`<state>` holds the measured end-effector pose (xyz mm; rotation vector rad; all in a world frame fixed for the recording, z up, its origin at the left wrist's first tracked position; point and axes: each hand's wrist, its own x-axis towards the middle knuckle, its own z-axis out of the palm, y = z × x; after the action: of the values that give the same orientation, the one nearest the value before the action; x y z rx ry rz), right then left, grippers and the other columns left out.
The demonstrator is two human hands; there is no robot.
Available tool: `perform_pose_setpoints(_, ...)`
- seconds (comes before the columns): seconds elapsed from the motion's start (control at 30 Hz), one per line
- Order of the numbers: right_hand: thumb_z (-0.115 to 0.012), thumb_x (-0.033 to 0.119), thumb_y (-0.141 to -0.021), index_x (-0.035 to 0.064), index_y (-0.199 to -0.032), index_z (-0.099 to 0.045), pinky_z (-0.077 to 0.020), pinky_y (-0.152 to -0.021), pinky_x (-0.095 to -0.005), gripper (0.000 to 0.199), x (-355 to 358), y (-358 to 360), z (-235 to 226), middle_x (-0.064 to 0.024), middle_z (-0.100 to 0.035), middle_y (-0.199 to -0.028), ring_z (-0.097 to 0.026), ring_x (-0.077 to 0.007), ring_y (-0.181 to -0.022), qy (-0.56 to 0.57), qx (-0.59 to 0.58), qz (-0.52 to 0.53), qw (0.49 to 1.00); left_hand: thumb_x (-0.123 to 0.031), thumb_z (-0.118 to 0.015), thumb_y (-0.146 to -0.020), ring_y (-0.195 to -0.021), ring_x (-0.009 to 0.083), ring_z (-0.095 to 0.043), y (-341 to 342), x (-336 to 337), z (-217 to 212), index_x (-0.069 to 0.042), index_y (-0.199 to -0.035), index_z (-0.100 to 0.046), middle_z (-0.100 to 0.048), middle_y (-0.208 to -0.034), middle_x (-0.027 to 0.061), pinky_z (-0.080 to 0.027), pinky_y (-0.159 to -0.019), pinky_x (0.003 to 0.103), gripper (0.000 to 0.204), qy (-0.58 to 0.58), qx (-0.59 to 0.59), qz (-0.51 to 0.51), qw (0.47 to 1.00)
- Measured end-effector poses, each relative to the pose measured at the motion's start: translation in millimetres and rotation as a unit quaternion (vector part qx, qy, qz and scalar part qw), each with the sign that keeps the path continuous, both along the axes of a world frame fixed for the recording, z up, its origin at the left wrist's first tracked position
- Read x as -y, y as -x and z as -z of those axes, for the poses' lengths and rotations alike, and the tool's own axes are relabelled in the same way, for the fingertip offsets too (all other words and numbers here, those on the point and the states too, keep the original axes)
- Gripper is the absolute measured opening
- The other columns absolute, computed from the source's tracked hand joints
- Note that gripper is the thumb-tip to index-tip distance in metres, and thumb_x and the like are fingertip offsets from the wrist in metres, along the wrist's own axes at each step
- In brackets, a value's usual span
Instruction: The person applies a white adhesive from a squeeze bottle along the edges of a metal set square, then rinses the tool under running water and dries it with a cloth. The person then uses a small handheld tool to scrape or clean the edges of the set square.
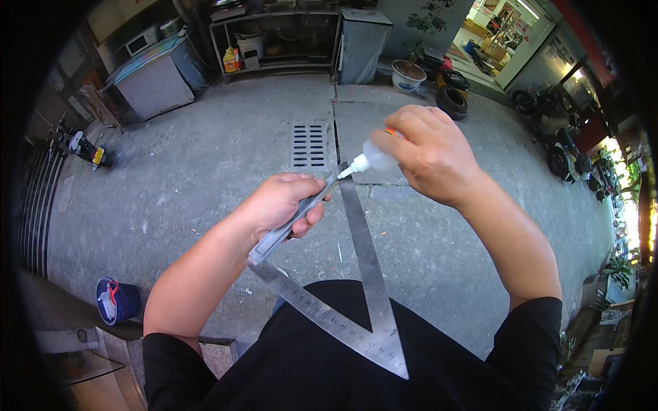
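Note:
My left hand (284, 204) is closed around the thick ribbed handle of a metal triangle square (379, 288), with the thumb on top. The square's thin blade, with ruler marks along its outer edge, hangs toward my body, its pointed corner over my black shirt. Between the fingers of my right hand (433, 156) is a small white squeeze bottle (374, 157), tipped down to the left. Its narrow nozzle meets the far end of the handle, or hovers just above it; I cannot tell which. A bit of orange shows at the bottle's other end, mostly covered by my fingers.
Below lies a concrete floor with a slotted drain cover (310, 142). A blue bucket (127, 303) stands at the left. Farther off are a covered cabinet (156, 85), a metal shelf (277, 68), a potted plant (407, 77) and tyres (452, 103). Motorbikes (561, 156) are parked at the right.

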<state>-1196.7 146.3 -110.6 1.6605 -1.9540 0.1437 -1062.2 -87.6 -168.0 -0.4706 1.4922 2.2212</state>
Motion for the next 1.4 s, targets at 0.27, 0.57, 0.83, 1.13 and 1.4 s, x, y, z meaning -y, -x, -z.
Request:
perform_pose_setpoints(0.27, -0.066, 0.009, -0.08, 0.0107, -0.107, -0.072, -0.0479, -0.085, -0.0392, 0.027, 2.2, -1.4, 0.9, -0.0055, -0.065, -0.099, -0.063, -0.0248, -0.101, -0.007, -0.032, -0.007, 0.999, -0.022, -0.049, -0.106, -0.04, 0.0058, -0.043, -1.3, -4.7, -2.9, -0.001, -0.104, -0.057, -0.057, -0.063, 0.0025, -0.034, -0.036, 0.021, 0.022, -0.028, 0.023, -0.011, 0.999)
perform_pose_setpoints(0.57, -0.07, 0.004, -0.078, 0.0095, -0.111, -0.069, -0.0489, -0.086, -0.0423, 0.033, -4.9, 3.6, 16.0, -0.0104, -0.065, -0.103, -0.062, -0.0324, -0.102, 0.076, 0.109, 0.056, 0.99, -0.025, -0.05, -0.106, -0.043, 0.0077, -0.046, -1.6, 4.7, 5.9, -0.003, -0.103, -0.058, -0.059, -0.065, 0.0022, -0.037, -0.04, 0.024, 0.023, -0.023, -0.01, -0.073, 0.997)
perform_pose_setpoints(0.83, -0.081, 0.011, -0.081, 0.0053, -0.121, -0.066, -0.0503, -0.091, -0.0357, 0.043, -14.5, -7.5, 18.2, -0.0121, -0.068, -0.109, -0.066, -0.0279, -0.103, 0.213, 0.367, 0.145, 0.894, -0.026, -0.059, -0.104, -0.058, 0.0083, -0.057, -15.5, -3.9, 17.0, -0.001, -0.106, -0.056, -0.065, -0.073, 0.0061, -0.046, -0.053, 0.025, 0.026, 0.258, -0.262, -0.158, 0.917)
perform_pose_setpoints(1.13, -0.083, 0.014, -0.08, 0.0024, -0.125, -0.065, -0.054, -0.086, -0.0377, 0.049, -19.8, -38.4, 12.4, -0.0158, -0.069, -0.108, -0.069, -0.0309, -0.099, 0.2, 0.374, 0.086, 0.901, -0.017, -0.074, -0.096, -0.076, 0.0078, -0.062, -29.7, -14.1, 31.9, 0.003, -0.109, -0.057, -0.069, -0.089, 0.0078, -0.052, -0.067, 0.024, 0.029, 0.246, -0.312, -0.246, 0.884)
perform_pose_setpoints(1.4, -0.083, 0.018, -0.081, 0.0043, -0.123, -0.065, -0.0573, -0.082, -0.0424, 0.049, -14.6, -58.7, 10.7, -0.0174, -0.07, -0.109, -0.071, -0.0361, -0.096, 0.149, 0.365, 0.094, 0.914, -0.016, -0.074, -0.096, -0.076, 0.0076, -0.062, -33.8, -18.0, 32.1, 0.005, -0.107, -0.056, -0.068, -0.088, 0.0088, -0.051, -0.065, 0.023, 0.029, 0.259, -0.277, -0.251, 0.89)
